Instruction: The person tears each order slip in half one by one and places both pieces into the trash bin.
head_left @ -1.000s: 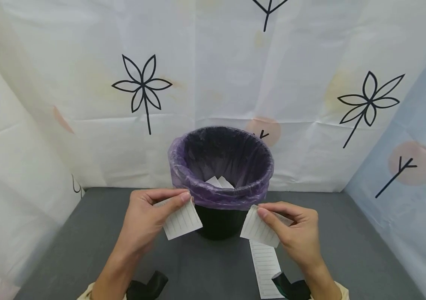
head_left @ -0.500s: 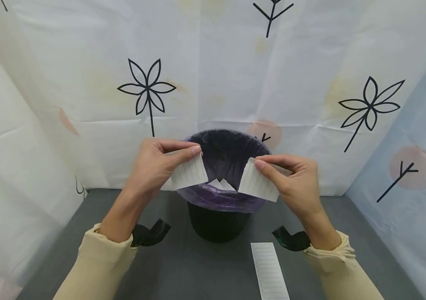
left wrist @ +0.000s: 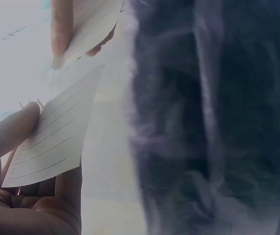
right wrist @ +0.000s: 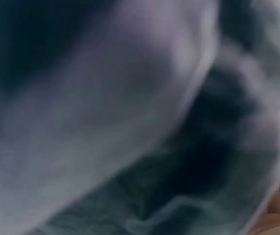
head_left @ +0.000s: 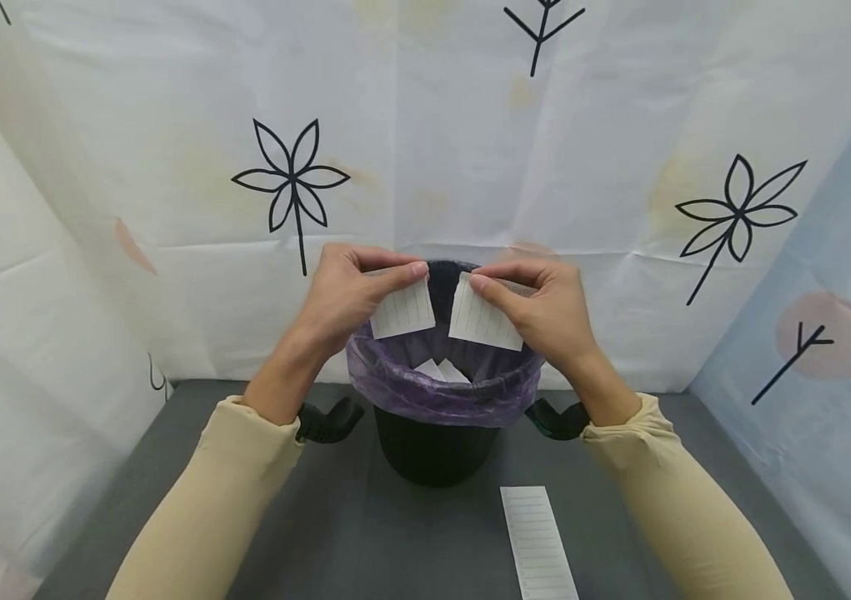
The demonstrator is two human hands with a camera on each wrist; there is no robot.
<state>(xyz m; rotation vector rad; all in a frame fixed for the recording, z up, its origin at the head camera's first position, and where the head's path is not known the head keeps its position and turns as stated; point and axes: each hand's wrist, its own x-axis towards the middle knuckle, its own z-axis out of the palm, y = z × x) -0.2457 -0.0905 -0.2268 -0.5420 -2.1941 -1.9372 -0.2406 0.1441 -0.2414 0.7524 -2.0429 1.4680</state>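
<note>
My left hand (head_left: 350, 292) pinches a lined piece of paper (head_left: 404, 310) by its upper edge, above the bin's opening. Opposite it, my right hand (head_left: 545, 308) pinches another lined piece of paper (head_left: 487, 317), also over the bin; a narrow gap separates the two pieces. Below both hands stands a black trash bin (head_left: 436, 454) lined with a purple bag (head_left: 443, 400). Inside lie white paper scraps (head_left: 440, 371). In the left wrist view the left hand's thumb presses on its paper piece (left wrist: 56, 132). Blurred bag folds (right wrist: 105, 122) fill most of the right wrist view.
A long lined paper strip (head_left: 539, 542) lies on the dark grey table (head_left: 395, 550), in front of the bin and to its right. Printed white cloth (head_left: 455, 150) hangs behind and at the sides. A black wrist device (head_left: 331, 421) sits on each forearm.
Both hands have risen from in front of the bin to above its opening, each still holding its paper piece. They have also come closer together. The strip stays on the table.
</note>
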